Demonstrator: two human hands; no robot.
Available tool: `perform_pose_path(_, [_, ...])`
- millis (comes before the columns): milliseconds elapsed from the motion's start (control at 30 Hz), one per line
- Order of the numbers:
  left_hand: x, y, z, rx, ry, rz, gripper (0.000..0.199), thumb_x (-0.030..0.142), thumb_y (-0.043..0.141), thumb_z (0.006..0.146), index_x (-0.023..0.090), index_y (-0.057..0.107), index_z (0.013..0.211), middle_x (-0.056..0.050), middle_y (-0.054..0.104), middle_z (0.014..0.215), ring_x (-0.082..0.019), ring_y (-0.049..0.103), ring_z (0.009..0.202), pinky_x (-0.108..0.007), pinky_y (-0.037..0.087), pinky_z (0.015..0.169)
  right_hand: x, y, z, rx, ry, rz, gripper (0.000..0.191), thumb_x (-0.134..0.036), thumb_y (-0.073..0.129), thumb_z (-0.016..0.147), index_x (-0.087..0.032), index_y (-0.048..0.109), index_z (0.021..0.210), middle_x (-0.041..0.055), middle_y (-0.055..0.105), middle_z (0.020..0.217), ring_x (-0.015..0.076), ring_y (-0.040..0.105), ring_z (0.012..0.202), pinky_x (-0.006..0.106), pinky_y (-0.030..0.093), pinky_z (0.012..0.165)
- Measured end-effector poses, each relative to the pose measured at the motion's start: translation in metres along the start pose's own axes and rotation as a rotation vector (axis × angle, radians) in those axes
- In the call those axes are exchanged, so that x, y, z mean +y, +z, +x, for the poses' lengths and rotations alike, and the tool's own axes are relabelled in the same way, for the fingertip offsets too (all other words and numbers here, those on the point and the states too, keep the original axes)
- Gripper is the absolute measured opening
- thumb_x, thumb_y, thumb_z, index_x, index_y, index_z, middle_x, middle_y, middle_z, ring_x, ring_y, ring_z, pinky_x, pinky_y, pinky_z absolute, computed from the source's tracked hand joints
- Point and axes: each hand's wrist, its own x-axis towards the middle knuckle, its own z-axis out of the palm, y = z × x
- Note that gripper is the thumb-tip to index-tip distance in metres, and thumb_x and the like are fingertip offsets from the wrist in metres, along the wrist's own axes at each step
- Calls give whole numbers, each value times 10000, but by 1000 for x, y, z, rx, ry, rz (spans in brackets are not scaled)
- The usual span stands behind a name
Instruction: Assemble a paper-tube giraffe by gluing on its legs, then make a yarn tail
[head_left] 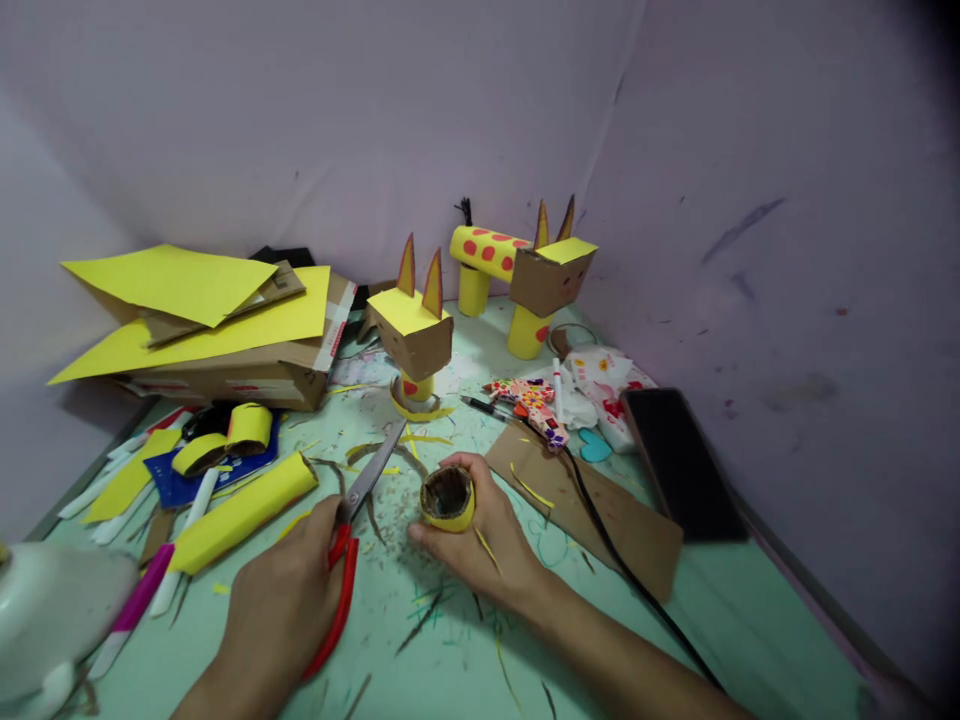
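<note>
The right hand [499, 530] pinched a short yellow tube [448, 514] between thumb and fingers above the tabletop [442, 650], its opening facing up — the inside too dark to make out. Left of the tube, the left hand [281, 590] was closed around red-handled scissors [349, 565], its fingertips hidden. Beyond the tube stood an eared cardboard head [420, 345], its face mostly turned away. Right of the tube, a black cable [616, 552] crossed a cardboard strip [641, 530]; far left of it, a white object [60, 605] was cut off by the view's edge.
</note>
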Motion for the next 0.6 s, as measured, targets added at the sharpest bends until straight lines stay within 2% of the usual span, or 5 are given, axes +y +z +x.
perform_pose_path(67, [6,0,4,-53,-58,49,370,273,281,878,183,520,1147,-133,701,939,-305,668,854,-343,450,622,5,-2,1,-36,-36,4,529,-169,680,603,-231,384,1037,-38,529,785,143,502,682,272,416,629])
perform_pose_path(167, [9,-3,8,-59,-103,59,364,296,276,893,188,505,1155,-131,697,975,-305,661,878,-346,450,633,11,-5,3,-64,-103,35,512,-101,638,591,-232,400,1025,-36,525,799,138,508,702,257,422,630])
perform_pose_path(333, [4,-3,12,-53,-44,28,389,298,267,900,141,485,1181,-150,681,994,-293,651,903,-347,466,671,6,-13,6,-97,-107,127,444,-118,674,620,-221,468,999,-23,567,855,140,543,753,263,443,685])
perform_pose_path(500, [-17,8,10,46,85,-22,470,268,354,858,41,447,1259,-220,615,1101,-315,599,1012,-413,470,826,-5,-20,8,4,-50,271,545,-185,739,602,-230,481,1080,45,617,1051,215,580,957,374,442,853])
perform_pose_path(600, [-18,6,2,227,126,-129,462,278,405,835,79,472,1247,-217,543,1235,-334,526,1127,-464,442,898,-8,-19,7,-11,-81,318,503,-178,737,607,-223,514,1056,48,629,1047,213,593,957,374,452,857])
